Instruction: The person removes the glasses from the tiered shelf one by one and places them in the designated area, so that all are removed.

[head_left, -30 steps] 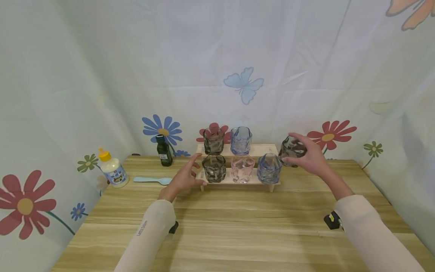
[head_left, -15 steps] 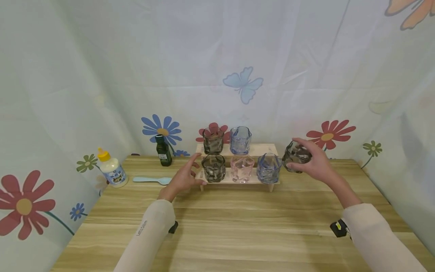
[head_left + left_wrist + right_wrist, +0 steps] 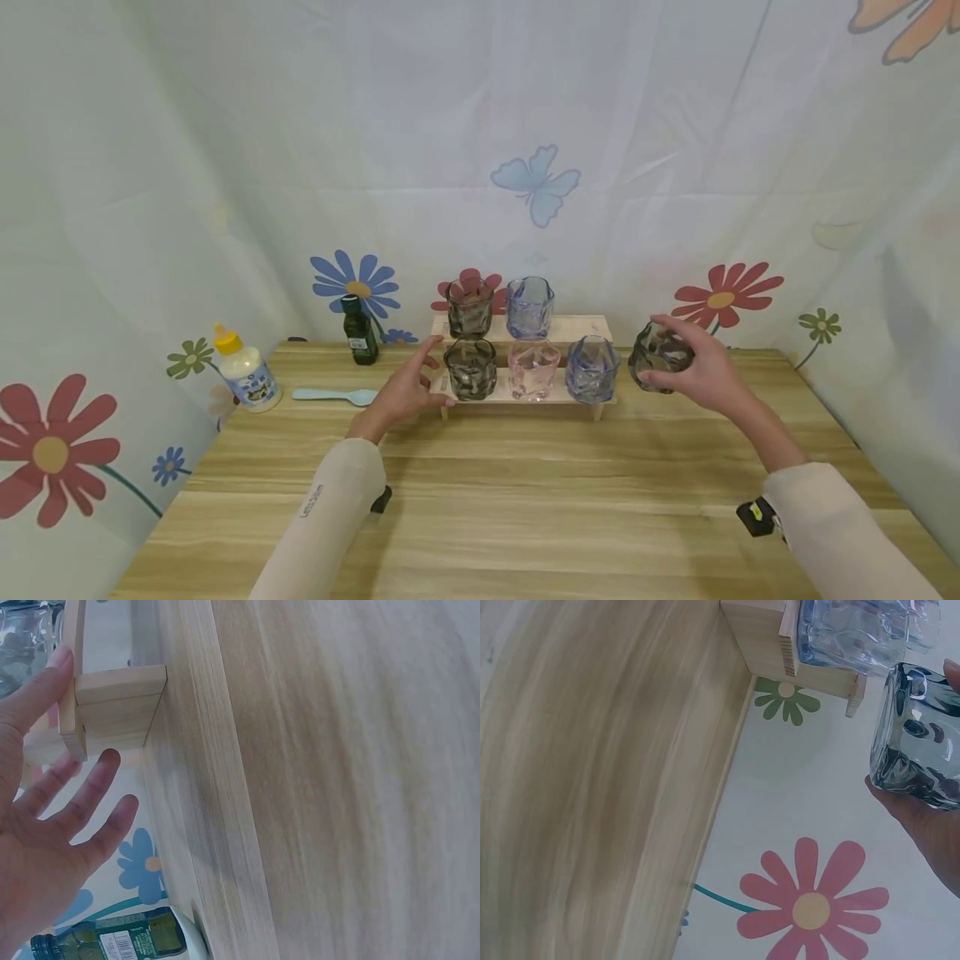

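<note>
My right hand [image 3: 705,371] holds a grey faceted glass [image 3: 662,354] by its sides, thumb in front, just right of the two-tier wooden rack [image 3: 577,329]. In the right wrist view that glass [image 3: 922,742] is apart from the rack. My left hand [image 3: 405,387] is at the rack's left end, fingers spread; its thumb touches the lower shelf [image 3: 71,705]. On the lower shelf stand a grey glass [image 3: 471,371], a pink glass [image 3: 533,371] and a blue glass [image 3: 592,371]. The upper shelf bears another grey glass [image 3: 469,308] and a light blue glass [image 3: 530,308].
Left of the rack stands a dark green bottle [image 3: 359,333], with a pale blue spoon [image 3: 330,395] lying in front. A yellow-capped squeeze bottle [image 3: 251,379] is near the wooden table's [image 3: 510,500] left edge. A flower-printed curtain [image 3: 420,150] hangs behind.
My right hand, with the grey glass in it, has moved right and down, away from the rack. My left hand and the glasses on the rack have stayed in place.
</note>
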### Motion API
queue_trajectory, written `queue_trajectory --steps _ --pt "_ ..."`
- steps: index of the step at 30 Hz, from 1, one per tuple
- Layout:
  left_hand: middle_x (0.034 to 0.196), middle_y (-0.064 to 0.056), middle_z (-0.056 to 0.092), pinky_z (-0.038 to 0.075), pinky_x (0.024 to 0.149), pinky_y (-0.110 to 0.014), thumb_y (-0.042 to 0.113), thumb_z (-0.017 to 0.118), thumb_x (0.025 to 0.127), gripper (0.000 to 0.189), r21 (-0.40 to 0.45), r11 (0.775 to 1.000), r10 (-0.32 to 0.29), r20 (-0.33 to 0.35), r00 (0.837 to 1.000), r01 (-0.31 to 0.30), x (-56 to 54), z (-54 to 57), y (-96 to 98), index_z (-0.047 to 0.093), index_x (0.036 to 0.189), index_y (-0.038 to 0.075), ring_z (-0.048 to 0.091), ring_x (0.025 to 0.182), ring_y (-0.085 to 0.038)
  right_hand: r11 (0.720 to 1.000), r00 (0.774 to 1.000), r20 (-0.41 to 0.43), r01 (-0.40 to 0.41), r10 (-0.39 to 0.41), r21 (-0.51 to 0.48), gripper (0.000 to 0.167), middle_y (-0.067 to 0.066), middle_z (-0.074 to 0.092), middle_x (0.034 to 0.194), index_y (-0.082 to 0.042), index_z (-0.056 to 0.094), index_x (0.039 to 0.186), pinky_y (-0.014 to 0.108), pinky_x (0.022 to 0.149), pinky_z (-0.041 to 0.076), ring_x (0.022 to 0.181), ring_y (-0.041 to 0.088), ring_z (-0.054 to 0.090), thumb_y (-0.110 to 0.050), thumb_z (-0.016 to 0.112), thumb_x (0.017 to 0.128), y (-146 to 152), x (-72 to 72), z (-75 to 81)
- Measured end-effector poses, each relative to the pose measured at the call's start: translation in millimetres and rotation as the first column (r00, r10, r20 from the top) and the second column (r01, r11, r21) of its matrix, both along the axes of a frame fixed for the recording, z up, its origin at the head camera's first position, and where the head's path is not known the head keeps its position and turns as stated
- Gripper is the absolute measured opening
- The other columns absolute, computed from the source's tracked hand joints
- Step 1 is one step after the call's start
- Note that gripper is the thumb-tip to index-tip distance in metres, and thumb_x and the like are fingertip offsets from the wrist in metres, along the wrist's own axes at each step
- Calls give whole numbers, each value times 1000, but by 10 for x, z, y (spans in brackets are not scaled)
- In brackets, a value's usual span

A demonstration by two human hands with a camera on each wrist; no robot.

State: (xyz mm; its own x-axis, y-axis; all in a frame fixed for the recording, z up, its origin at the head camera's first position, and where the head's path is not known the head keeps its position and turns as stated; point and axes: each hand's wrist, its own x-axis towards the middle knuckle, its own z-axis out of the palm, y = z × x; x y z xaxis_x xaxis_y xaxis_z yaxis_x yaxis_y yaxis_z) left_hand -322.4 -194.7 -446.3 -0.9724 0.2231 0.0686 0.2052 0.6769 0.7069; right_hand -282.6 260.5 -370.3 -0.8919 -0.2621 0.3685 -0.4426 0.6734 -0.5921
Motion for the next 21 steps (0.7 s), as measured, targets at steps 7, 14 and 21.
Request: queue_trajectory --steps 7,14,21 --pt "132 -15 55 52 81 -43 25 90 74 109 0 1000 -6 -3 1000 6 -25 -29 -19 19 157 37 65 92 -28 1000 1000 29 -6 6 -8 81 27 47 144 -8 43 150 66 90 47 121 50 52 -19 84 81 16 48 -104" --pt "131 -14 56 52 81 -42 25 91 74 109 8 1000 -10 -4 1000 10 -48 -57 -24 20 156 37 65 90 -27 1000 999 51 -15 14 18 82 27 43 149 -8 42 149 67 93 44 124 50 50 -23 85 81 45 73 -239" --pt "131 -14 56 52 80 -42 25 91 74 109 3 1000 -4 -9 1000 4 -51 -60 -22 20 156 38 65 89 -27 1000 999 43 -13 13 6 80 28 46 146 -6 45 148 67 91 46 122 51 51 -21 85 80 51 99 -341"
